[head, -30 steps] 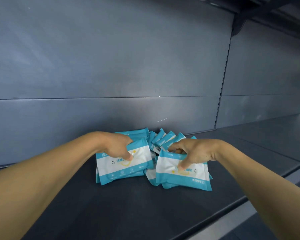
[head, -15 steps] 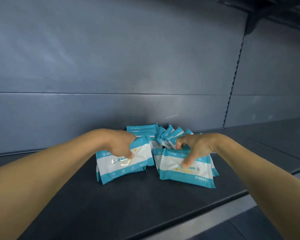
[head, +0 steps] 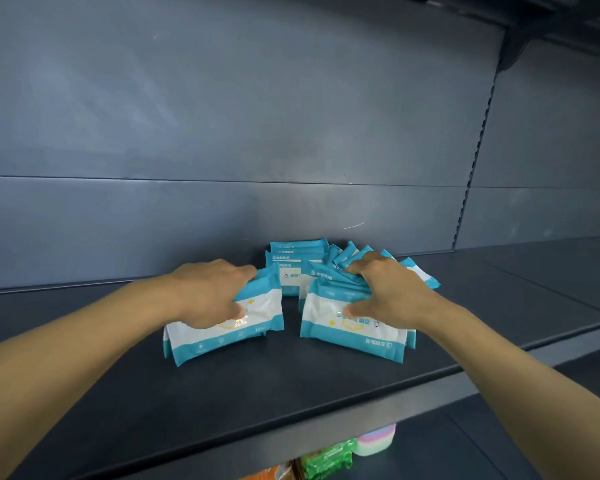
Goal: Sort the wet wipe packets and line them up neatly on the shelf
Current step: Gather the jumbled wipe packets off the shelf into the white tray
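Two hands grip teal-and-white wipe packets (head: 326, 271) on a dark shelf (head: 291, 386).

The packets stand in a loose cluster near the middle of the shelf, some fanned and leaning toward the back panel (head: 222, 133). The left hand (head: 212, 296) is closed on a front bundle (head: 224, 327), thumb on its face and fingers over the top edge. The right hand (head: 392, 296) clamps a second bundle (head: 354, 327) the same way. They look light, soft and squashy, with glossy film likely to slip, so pinching the top seam or squeezing a whole stack seems the safest hold. A "10" shows on each front packet; other print is too small to read. Colourful goods (head: 329, 459) sit below.
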`<state>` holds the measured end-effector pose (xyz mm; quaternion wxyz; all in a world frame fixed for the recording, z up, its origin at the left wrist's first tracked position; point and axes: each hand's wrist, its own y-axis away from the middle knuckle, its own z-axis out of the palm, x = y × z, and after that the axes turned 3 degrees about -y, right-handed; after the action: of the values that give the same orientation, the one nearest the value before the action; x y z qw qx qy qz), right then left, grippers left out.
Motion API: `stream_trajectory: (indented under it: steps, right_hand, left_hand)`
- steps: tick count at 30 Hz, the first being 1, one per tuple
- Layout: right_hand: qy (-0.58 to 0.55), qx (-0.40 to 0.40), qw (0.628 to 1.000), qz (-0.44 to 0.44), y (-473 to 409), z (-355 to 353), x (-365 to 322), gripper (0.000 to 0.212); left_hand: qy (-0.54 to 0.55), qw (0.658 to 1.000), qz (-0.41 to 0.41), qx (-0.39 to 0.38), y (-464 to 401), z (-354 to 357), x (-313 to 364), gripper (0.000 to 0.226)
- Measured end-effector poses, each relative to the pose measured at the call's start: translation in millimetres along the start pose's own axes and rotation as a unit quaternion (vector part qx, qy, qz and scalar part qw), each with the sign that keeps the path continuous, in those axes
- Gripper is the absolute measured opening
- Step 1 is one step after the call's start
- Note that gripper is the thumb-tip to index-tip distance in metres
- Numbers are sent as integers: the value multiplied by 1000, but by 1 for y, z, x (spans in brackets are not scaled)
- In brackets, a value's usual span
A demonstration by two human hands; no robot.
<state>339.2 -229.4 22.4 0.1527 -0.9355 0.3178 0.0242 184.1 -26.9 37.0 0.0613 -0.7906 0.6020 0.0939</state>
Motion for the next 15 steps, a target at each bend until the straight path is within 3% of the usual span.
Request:
stream_trajectory:
  steps: [6,10,12,15]
  right_hand:
    - [67,-5,997,-26,16,5,-14,67]
    - [140,-1,990,-26,25,9,-24,70]
    - [164,21,986,-19,29,10,-29,62]
    - [176,45,983,-5,39,9,-37,55]
  left_hand:
    - [3,999,1,41,18,15,3,50]
    - [-7,998,-27,53,21,16,7,84]
    - [-15,997,-51,62,21,17,8,82]
    - [-23,994,-57,87,28,17,9,54]
